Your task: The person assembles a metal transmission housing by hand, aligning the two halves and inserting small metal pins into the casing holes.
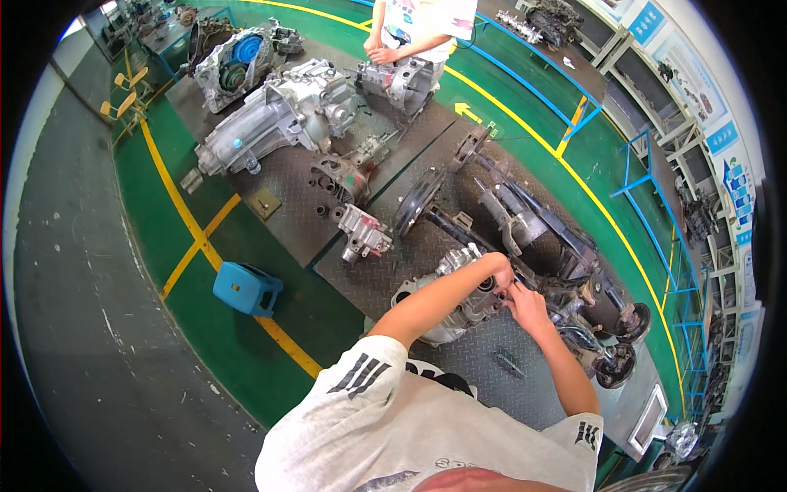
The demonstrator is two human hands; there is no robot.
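My left hand (497, 269) rests on top of a grey metal gearbox housing (447, 295) lying on the checker-plate platform (393, 275). Its fingers curl over the housing's round opening. My right hand (525, 305) meets it from the right, fingertips pinched at the same spot on the housing. What the fingers hold is too small to tell. A black rear axle assembly (525, 221) with brake discs lies just beyond my hands.
A large silver transmission (275, 119) and several other engine parts sit on the far platform. Another person (414, 33) stands at a gearbox at the top. A blue plastic stool (246, 289) stands on the green floor. A small tool (510, 361) lies near my right forearm.
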